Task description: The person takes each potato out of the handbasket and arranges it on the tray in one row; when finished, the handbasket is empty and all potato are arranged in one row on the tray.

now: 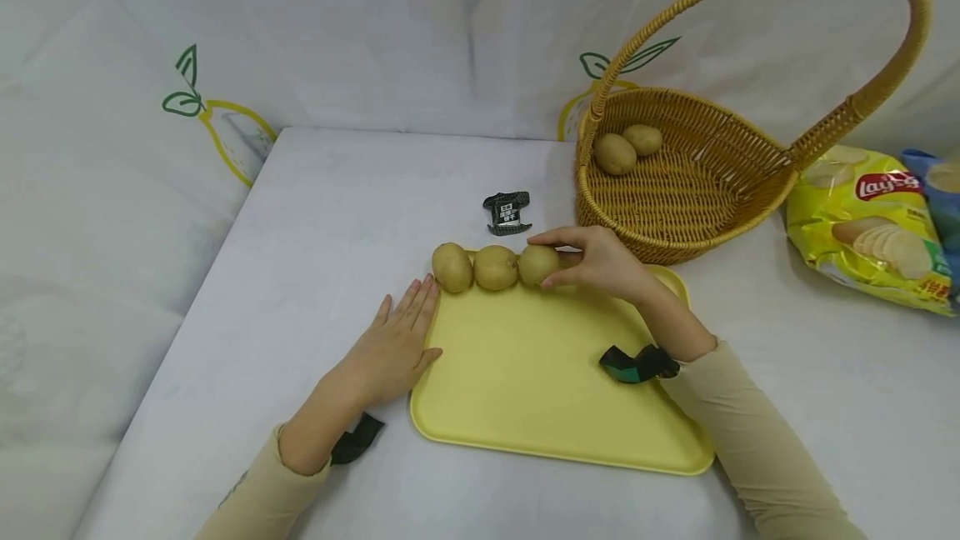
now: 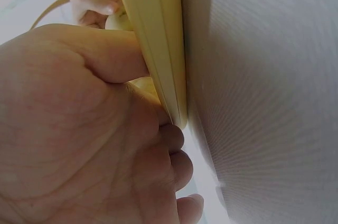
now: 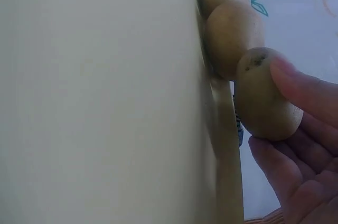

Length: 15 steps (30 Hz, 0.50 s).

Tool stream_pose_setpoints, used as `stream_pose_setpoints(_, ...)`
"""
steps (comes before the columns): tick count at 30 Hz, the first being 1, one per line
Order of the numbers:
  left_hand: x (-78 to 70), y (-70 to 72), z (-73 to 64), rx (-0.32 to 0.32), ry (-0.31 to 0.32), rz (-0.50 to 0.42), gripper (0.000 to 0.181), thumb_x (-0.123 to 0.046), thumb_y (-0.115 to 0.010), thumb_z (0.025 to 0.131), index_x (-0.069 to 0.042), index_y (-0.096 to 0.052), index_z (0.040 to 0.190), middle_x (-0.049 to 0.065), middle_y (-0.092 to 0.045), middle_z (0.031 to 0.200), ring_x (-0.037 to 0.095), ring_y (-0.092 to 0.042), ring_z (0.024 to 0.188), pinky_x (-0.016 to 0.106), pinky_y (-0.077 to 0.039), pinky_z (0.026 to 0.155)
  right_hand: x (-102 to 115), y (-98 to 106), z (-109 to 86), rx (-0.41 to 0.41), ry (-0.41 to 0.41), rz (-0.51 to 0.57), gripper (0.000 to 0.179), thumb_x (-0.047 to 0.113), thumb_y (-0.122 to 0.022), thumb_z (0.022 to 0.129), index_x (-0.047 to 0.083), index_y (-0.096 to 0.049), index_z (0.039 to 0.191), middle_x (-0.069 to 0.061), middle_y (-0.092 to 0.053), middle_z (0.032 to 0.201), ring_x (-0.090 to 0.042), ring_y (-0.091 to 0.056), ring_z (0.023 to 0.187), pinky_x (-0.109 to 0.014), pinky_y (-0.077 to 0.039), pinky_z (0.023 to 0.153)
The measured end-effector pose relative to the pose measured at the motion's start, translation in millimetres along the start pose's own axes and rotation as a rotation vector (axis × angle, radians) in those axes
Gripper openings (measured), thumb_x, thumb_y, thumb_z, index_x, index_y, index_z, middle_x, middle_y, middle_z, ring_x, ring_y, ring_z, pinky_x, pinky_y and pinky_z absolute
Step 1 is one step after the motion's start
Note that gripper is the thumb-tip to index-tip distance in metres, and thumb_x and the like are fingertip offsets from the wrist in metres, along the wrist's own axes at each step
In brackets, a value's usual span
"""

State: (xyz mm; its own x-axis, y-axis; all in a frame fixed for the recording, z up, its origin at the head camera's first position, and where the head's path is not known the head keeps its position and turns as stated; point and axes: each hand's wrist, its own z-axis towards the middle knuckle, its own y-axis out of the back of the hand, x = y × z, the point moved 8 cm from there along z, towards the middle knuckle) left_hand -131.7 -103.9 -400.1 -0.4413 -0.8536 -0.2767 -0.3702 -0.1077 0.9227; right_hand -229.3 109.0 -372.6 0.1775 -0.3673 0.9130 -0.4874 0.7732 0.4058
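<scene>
A yellow tray [image 1: 525,373] lies on the table, and two potatoes, one at its far left corner [image 1: 452,267] and a second [image 1: 496,267] beside it, sit along the far rim. To their right, my right hand [image 1: 600,261] holds a third potato [image 1: 537,265] between thumb and fingers. The right wrist view shows this potato [image 3: 264,97] slightly above the rim, a dark spot at one end. My left hand [image 1: 393,348] rests at the tray's left edge, fingers extended and thumb over the rim. Its fingertips are near the first potato.
A wicker basket [image 1: 682,198] with a tall handle stands at the back right, two potatoes [image 1: 615,154] inside. Right of it lie a yellow chip bag [image 1: 870,232] and a blue bag [image 1: 947,207]. A small black packet [image 1: 507,213] lies behind the tray.
</scene>
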Motion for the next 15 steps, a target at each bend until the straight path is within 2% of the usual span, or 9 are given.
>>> stream_pose_setpoints(6,0.2,-0.1,-0.3,-0.005,-0.003,-0.001,0.074,-0.028,-0.048,0.099,0.007,-0.007,0.148,0.018,-0.002,0.156,0.031,0.000,0.143,0.054,-0.008,0.111,-0.7,-2.4,-0.4,0.029,0.022,-0.086,0.052,-0.002,-0.081,0.070,-0.002,-0.064,0.118,-0.015,-0.062,0.120,-0.026,-0.055,0.115,-0.030,-0.047,0.091)
stream_pose_setpoints(15,-0.4,2.0,-1.0,-0.012,-0.005,-0.004,0.073,-0.028,-0.049,0.098,0.008,-0.008,0.147,0.019,-0.003,0.156,0.032,-0.001,0.143,0.054,-0.009,0.111,0.8,-5.4,-0.1,0.052,0.089,-0.110,0.050,-0.004,-0.079,0.071,-0.004,-0.063,0.118,-0.016,-0.062,0.120,-0.027,-0.054,0.115,-0.030,-0.045,0.094)
